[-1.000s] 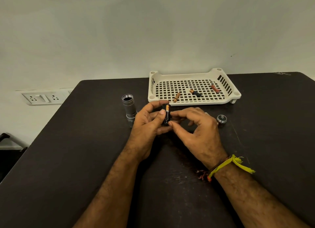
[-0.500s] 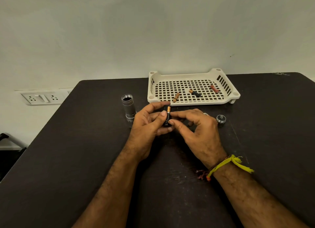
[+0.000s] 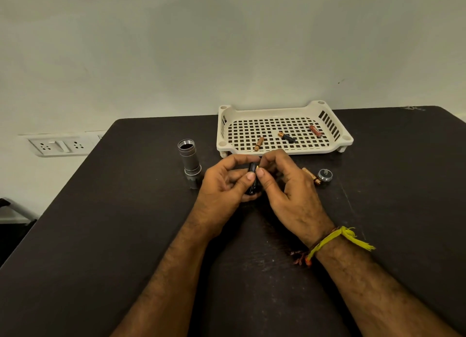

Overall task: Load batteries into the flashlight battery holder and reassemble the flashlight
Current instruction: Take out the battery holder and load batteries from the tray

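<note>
Head view shows my left hand (image 3: pixel 224 185) gripping the black holder (image 3: pixel 252 183) above the table (image 3: pixel 100 236), my right hand (image 3: pixel 285 185) pinching a battery (image 3: pixel 257 169), probably half seated. If my thumb slips, it can spring out.

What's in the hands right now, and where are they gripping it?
Left hand grips the black battery holder around its sides, thumb on its front. Right hand pinches a battery by its top end, at the holder.
</note>
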